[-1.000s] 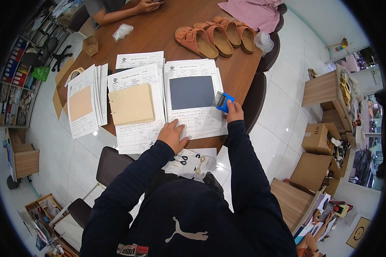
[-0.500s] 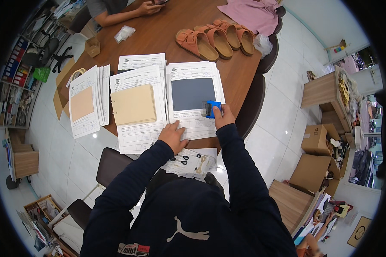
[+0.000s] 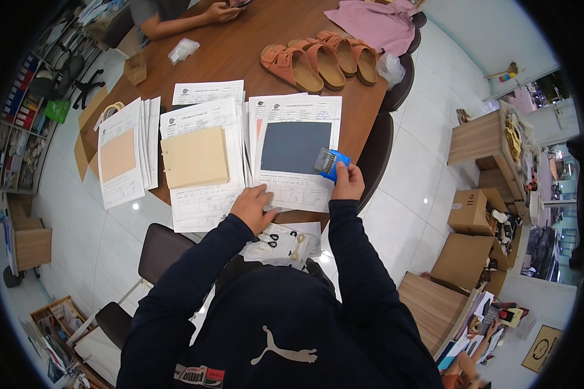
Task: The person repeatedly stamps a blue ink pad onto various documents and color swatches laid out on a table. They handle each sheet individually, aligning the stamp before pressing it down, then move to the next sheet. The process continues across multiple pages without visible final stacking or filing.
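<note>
Blue tape dispenser point(image 3: 329, 163) sits at the lower right corner of a dark grey swatch point(image 3: 295, 147) fixed to a printed sheet point(image 3: 296, 188) on the brown table point(image 3: 240, 58). Left of it lie more sheets, one under a tan swatch point(image 3: 195, 157), another with a peach swatch point(image 3: 117, 154). Four orange sandals point(image 3: 321, 57) and a pink cloth point(image 3: 376, 23) lie farther back. The right hand point(image 3: 347, 184) grips the dispenser from below, arm reaching forward. The left hand point(image 3: 253, 207) presses flat on the sheet's lower edge.
</note>
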`<control>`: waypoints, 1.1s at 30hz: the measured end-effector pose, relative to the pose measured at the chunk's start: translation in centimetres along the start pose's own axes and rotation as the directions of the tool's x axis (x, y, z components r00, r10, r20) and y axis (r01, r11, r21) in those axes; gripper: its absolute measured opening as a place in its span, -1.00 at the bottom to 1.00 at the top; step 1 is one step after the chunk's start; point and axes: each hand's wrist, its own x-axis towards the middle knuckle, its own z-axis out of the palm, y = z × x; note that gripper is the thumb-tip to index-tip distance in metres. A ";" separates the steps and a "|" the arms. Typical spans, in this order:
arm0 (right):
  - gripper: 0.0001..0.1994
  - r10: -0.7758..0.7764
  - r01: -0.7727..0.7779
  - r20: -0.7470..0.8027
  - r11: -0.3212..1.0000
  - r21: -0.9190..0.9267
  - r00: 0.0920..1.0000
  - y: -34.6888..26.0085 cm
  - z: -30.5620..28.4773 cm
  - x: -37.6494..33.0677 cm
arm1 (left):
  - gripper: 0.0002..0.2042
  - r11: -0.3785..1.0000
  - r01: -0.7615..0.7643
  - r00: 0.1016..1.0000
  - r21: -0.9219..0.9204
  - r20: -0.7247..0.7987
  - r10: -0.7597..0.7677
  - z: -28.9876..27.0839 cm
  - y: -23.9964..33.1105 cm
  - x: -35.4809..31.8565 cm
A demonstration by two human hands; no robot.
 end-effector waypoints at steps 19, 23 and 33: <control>-0.56 0.262 -0.351 0.243 0.794 0.496 0.934 -8.7 -7.5 -3.8 | -0.70 0.281 0.082 0.957 -0.956 -0.002 -0.289 -7.0 -2.3 1.9; -0.58 0.295 -0.572 0.492 0.484 0.662 0.819 -8.3 -7.9 -4.6 | -0.68 0.391 0.151 0.927 -0.908 -0.007 -0.374 -5.1 -5.6 0.5; -0.56 0.289 -0.636 0.567 0.392 0.665 0.771 -9.5 -6.0 -5.5 | -0.66 0.422 0.249 0.882 -0.872 0.024 -0.471 -1.9 -6.9 0.3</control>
